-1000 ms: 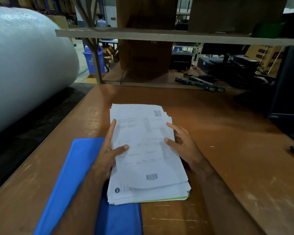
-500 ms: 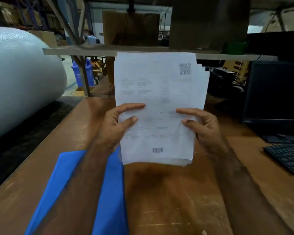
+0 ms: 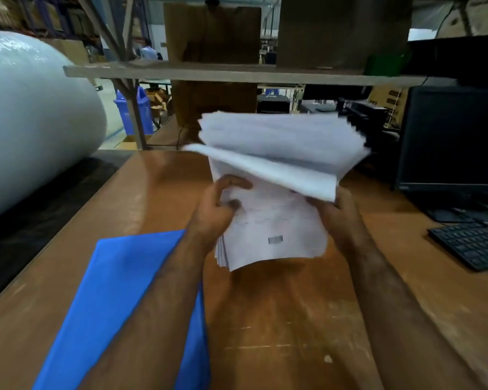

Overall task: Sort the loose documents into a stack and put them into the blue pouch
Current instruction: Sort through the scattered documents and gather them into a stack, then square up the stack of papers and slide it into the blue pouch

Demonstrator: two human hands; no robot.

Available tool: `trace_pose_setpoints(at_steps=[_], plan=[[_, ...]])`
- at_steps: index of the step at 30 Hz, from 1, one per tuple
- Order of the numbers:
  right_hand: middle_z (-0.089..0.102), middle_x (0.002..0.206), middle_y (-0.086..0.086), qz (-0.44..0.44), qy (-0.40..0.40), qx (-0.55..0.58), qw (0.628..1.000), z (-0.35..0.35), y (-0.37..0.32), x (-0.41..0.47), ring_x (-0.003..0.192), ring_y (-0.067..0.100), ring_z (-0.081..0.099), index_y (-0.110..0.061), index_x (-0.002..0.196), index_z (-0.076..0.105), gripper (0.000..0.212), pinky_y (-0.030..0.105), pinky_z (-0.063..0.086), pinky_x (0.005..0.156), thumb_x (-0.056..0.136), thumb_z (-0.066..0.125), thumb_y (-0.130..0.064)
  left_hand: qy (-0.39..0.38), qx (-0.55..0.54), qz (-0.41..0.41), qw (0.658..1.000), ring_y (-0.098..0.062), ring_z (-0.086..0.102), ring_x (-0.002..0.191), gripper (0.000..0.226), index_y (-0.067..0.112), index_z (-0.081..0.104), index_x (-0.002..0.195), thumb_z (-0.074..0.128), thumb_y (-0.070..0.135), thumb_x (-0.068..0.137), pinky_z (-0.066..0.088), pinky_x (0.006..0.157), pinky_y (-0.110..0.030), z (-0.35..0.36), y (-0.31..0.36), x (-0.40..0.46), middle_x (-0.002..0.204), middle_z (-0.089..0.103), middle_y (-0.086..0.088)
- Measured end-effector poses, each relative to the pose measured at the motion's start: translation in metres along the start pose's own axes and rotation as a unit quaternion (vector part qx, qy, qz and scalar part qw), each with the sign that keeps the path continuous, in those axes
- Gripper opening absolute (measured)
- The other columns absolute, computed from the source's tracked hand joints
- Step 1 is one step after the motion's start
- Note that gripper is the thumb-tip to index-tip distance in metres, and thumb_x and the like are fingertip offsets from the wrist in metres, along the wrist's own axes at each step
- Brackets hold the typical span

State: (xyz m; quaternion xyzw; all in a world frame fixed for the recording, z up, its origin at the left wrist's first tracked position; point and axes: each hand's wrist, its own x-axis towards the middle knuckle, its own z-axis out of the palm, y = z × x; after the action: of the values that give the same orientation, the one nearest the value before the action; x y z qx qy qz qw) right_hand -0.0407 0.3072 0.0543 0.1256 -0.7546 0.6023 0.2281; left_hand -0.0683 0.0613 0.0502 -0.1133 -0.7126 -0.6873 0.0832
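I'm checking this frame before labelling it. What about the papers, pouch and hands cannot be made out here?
Head view, all of it:
- Papers: print too small and blurred to read; upper sheets smeared by motion, so no count.
- Pouch: its opening is not visible; the left forearm covers part and the bottom edge cuts it off.
- Right hand: fingers hidden behind the papers.
- Left hand: fingers behind the papers hidden; thumb shows.

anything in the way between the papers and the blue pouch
Mostly the person's own left forearm. The stack of documents is held above the table by the left hand and right hand; the blue pouch lies flat to the left, with that forearm across its right part. Its opening is not visible.
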Motion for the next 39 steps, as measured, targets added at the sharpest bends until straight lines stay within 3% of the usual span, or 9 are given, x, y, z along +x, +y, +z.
trace_pose_setpoints(at_steps=[5, 12, 15, 17, 20, 22, 28, 36, 39], plan=[[0.060, 0.141, -0.006, 0.076, -0.079, 0.021, 0.994, -0.008, 0.009, -0.001, 0.126, 0.013, 0.061, -0.025, 0.134, 0.064, 0.054, 0.025, 0.055, 0.094, 0.095, 0.053, 0.012, -0.093, 0.003, -0.058, 0.994, -0.031, 0.066, 0.113, 0.061, 0.028, 0.070, 0.113, 0.052, -0.020, 0.079, 0.058, 0.091, -0.057, 0.000, -0.006, -0.005, 0.128, 0.064, -0.006], [0.061, 0.141, -0.012, 0.168, -0.090, 0.084, 0.978, -0.003, 0.044, -0.037, 0.128, 0.015, 0.061, -0.025, 0.132, 0.067, 0.047, 0.034, 0.057, 0.097, 0.100, 0.054, 0.006, -0.124, -0.025, -0.117, 0.985, -0.027, 0.063, 0.122, 0.063, 0.031, 0.068, 0.122, 0.057, -0.019, 0.086, 0.059, 0.094, -0.048, 0.000, -0.036, -0.014, 0.142, 0.058, -0.002], [0.060, 0.144, -0.008, 0.143, -0.024, 0.138, 0.980, 0.000, 0.053, -0.049, 0.129, 0.016, 0.060, -0.026, 0.132, 0.067, 0.049, 0.030, 0.057, 0.095, 0.097, 0.056, 0.008, -0.100, 0.022, -0.071, 0.992, -0.016, 0.059, 0.126, 0.067, 0.042, 0.041, 0.150, 0.065, 0.008, 0.097, 0.055, 0.098, -0.034, -0.009, -0.041, -0.023, 0.145, 0.054, 0.003], [0.059, 0.145, -0.010, 0.123, 0.027, 0.155, 0.980, 0.000, 0.055, -0.054, 0.131, 0.012, 0.057, -0.026, 0.131, 0.067, 0.051, 0.024, 0.056, 0.093, 0.096, 0.056, 0.010, -0.029, 0.161, -0.030, 0.986, -0.013, 0.048, 0.138, 0.068, 0.046, 0.022, 0.157, 0.060, 0.037, 0.101, 0.043, 0.112, -0.041, -0.027, -0.054, -0.034, 0.155, 0.045, 0.005], [0.057, 0.146, -0.011, 0.113, 0.062, 0.179, 0.975, 0.003, 0.052, -0.052, 0.131, 0.009, 0.057, -0.021, 0.136, 0.064, 0.054, 0.022, 0.055, 0.094, 0.095, 0.054, 0.012, 0.001, 0.488, -0.077, 0.869, -0.020, 0.024, 0.153, 0.060, 0.042, 0.020, 0.159, 0.037, 0.057, 0.104, 0.016, 0.120, -0.063, -0.064, -0.073, -0.056, 0.166, 0.027, 0.006], [0.059, 0.144, -0.012, 0.122, 0.081, 0.198, 0.969, 0.006, 0.047, -0.051, 0.127, 0.006, 0.060, -0.020, 0.138, 0.063, 0.055, 0.019, 0.055, 0.091, 0.095, 0.053, 0.013, -0.054, 0.584, -0.145, 0.797, -0.021, 0.007, 0.157, 0.060, 0.040, 0.019, 0.160, 0.026, 0.061, 0.104, 0.007, 0.117, -0.069, -0.078, -0.080, -0.073, 0.171, 0.011, 0.007], [0.060, 0.142, -0.016, 0.143, 0.084, 0.206, 0.964, 0.011, 0.045, -0.056, 0.125, 0.007, 0.061, -0.027, 0.130, 0.068, 0.053, 0.020, 0.057, 0.087, 0.088, 0.063, 0.005, -0.087, 0.643, -0.115, 0.752, -0.015, 0.002, 0.158, 0.073, 0.044, 0.010, 0.161, 0.004, 0.073, 0.095, 0.010, 0.117, -0.069, -0.105, -0.097, -0.070, 0.171, 0.001, 0.013], [0.058, 0.145, -0.014, 0.136, 0.025, 0.202, 0.970, 0.017, 0.049, -0.059, 0.132, 0.009, 0.057, -0.022, 0.134, 0.064, 0.053, 0.022, 0.056, 0.091, 0.095, 0.053, 0.012, -0.123, 0.625, -0.112, 0.763, -0.011, 0.001, 0.158, 0.066, 0.048, 0.011, 0.160, 0.014, 0.073, 0.098, 0.001, 0.119, -0.065, -0.129, -0.096, -0.048, 0.170, 0.003, 0.017], [0.058, 0.146, -0.012, 0.129, -0.009, 0.196, 0.972, 0.020, 0.049, -0.058, 0.134, 0.017, 0.056, -0.025, 0.134, 0.066, 0.051, 0.038, 0.056, 0.098, 0.097, 0.055, 0.008, -0.075, 0.459, -0.078, 0.882, -0.006, 0.013, 0.155, 0.076, 0.044, 0.019, 0.160, 0.024, 0.080, 0.093, 0.004, 0.126, -0.053, -0.113, -0.074, -0.044, 0.166, 0.024, 0.015]])
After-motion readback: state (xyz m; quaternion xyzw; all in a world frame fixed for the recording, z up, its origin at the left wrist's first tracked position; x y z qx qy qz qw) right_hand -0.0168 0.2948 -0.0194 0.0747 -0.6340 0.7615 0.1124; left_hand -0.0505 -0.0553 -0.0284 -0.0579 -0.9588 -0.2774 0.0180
